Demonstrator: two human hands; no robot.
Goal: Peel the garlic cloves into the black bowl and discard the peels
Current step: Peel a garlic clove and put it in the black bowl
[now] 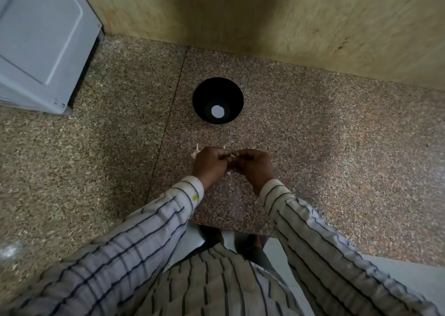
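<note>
Garlic: pale scrap visible between both hands, above the granite counter, near its front edge. Left hand and right hand knuckles-up, fingertips meeting, fingers curled pinching the garlic. Black bowl stands beyond the hands, apart. More pale bits just left of left hand.

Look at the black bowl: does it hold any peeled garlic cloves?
No. The bowl on the counter shows only a round white glare spot on its bottom, with no cloves inside.

Black bowl, speckled granite counter
</note>
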